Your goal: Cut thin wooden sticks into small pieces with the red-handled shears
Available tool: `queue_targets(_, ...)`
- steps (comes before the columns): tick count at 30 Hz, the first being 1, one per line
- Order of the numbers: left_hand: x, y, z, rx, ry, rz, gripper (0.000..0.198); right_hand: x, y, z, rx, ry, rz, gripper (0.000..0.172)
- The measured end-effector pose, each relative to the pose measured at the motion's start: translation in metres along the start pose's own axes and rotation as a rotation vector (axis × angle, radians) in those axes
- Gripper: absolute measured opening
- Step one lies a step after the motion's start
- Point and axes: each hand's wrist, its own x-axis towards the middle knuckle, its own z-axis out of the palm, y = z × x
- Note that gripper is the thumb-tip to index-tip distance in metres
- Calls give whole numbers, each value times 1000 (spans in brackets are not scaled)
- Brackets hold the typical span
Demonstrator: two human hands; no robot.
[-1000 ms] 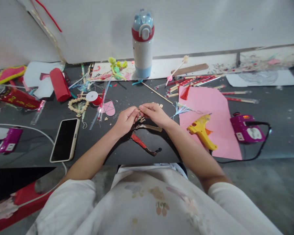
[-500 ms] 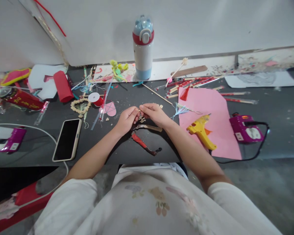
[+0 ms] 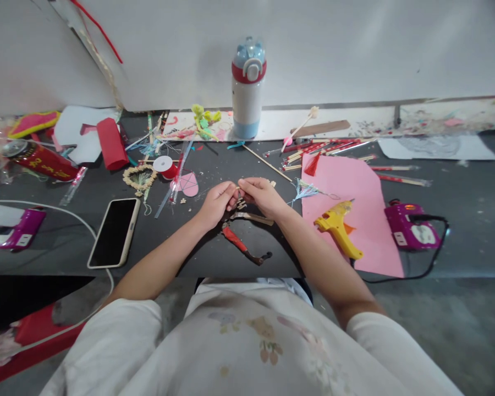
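Observation:
My left hand (image 3: 216, 202) and my right hand (image 3: 263, 195) meet at the middle of the dark table (image 3: 214, 258), fingertips pinched together on a small wooden piece (image 3: 240, 201) held just above the surface. Both hands are closed around it, and what exactly it is stays too small to make out. Right under the hands lie red-handled pliers (image 3: 243, 248) and a thin wooden stick (image 3: 256, 218).
A yellow glue gun (image 3: 337, 228) lies on pink paper (image 3: 350, 187) at the right, beside a purple power strip (image 3: 411, 232). A phone (image 3: 114, 231) lies at the left, with a red ribbon spool (image 3: 165, 165) behind it. A water bottle (image 3: 247, 88) stands at the back.
The view has shifted slightly, so everything sits a little lower in the picture. My hands keep the same pinch on the small piece, with only slight finger movement.

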Motion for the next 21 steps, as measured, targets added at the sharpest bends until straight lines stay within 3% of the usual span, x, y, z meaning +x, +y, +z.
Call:
queue_targets(9, 0, 2, 1, -44, -33, 38, 33, -2, -2, 1, 89, 5, 37, 39)
queue_targets(14, 1, 3, -1, 47, -27, 15, 33, -1, -6, 1, 31, -3, 35, 39)
queue_targets(17, 3, 6, -7, 227, -5, 9, 34, 1, -8, -3, -161, 40, 15, 40)
queue_targets(21, 7, 11, -18, 806, 108, 138, 32, 1, -10, -10, -627, 165, -51, 40)
